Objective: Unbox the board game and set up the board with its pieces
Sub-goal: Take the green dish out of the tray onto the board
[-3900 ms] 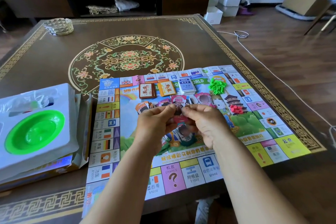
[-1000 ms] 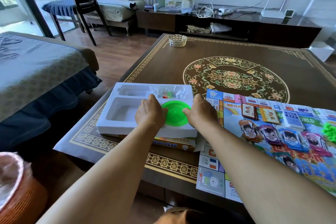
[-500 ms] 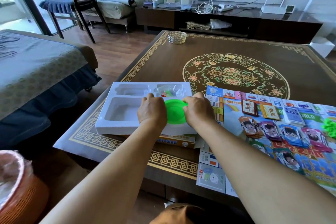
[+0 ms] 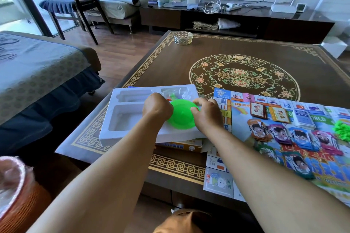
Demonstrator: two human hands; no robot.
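A white plastic insert tray (image 4: 121,119) lies on the game box (image 4: 181,145) at the table's near left corner. A round green dish (image 4: 180,117) sits in the tray. My left hand (image 4: 156,108) grips the dish's left rim and my right hand (image 4: 205,113) grips its right rim, fingers curled over the edge. A clear bag of small pieces (image 4: 178,92) lies in the tray's far compartment. To the right the paper game board (image 4: 238,125) is spread out, with card stacks (image 4: 280,114) and fanned play money (image 4: 295,136) on it.
A glass ashtray (image 4: 183,38) stands at the table's far left. Green plastic houses (image 4: 342,131) lie at the right edge. A covered bed (image 4: 37,70) is on the left and an orange bin (image 4: 17,195) at the near left. A low cabinet (image 4: 246,21) runs along the back wall.
3.9 s ago both hands handled money over the board; since then they moved left to the tray. Over the last second both hands closed in on the green dish's rims.
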